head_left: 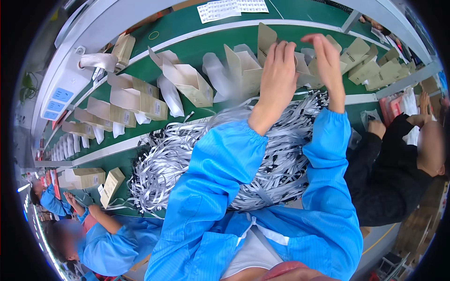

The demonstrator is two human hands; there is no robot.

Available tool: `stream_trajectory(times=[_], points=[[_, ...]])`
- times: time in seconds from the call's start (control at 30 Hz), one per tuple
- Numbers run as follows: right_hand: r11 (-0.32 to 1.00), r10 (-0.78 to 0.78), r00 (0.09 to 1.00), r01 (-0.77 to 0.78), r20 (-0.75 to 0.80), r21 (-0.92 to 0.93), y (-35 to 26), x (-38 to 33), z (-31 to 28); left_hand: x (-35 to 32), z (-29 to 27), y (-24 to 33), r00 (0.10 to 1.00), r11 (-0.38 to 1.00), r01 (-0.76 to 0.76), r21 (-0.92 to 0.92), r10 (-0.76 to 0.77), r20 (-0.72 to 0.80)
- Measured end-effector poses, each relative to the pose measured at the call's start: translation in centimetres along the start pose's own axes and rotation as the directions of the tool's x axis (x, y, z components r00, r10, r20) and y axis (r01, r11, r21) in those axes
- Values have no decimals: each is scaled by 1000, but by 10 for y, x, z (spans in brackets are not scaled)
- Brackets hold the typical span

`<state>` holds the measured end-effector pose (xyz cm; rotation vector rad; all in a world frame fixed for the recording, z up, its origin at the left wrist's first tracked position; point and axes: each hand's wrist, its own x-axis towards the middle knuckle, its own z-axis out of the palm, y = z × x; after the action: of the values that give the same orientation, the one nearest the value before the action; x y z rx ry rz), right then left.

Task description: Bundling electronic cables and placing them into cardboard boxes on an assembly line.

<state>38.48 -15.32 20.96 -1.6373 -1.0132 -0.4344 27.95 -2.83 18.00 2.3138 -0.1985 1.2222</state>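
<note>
My left hand (pixel 277 70) reaches over the row of open beige boxes, its fingers bent against a box (pixel 303 68) between my two hands. Its thumb and part of the grip are hidden. My right hand (pixel 326 58) arches over the right side of that same box with fingers apart, holding nothing that shows. Left of my left hand stands another open box (pixel 243 68) with its flaps up. A white wrapped item (pixel 215 72) leans beside it, partly blurred. Below my forearms lies a large heap of white and black flat cables (pixel 276 164).
More open boxes (pixel 138 100) and white wrapped items line the green bench (pixel 192 42) on both sides. White sheets (pixel 232 9) lie at the back. A co-worker in black (pixel 384 173) sits at right, others in blue (pixel 115 243) at left. A metal frame (pixel 356 18) arches overhead.
</note>
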Motion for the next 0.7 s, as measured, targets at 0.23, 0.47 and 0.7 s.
stream_trajectory(times=[0.23, 0.47, 0.7], points=[[811, 464, 847, -286, 261, -511, 55, -89, -24, -19, -60, 33, 996, 994, 66, -90, -60, 61], [806, 462, 794, -191, 395, -560, 137, -116, 17, -62, -88, 40, 815, 920, 386, 71, -376, 440], [968, 135, 897, -211, 420, 139, -11, -126, -45, -72, -37, 31, 965, 908, 37, -416, 76, 252]])
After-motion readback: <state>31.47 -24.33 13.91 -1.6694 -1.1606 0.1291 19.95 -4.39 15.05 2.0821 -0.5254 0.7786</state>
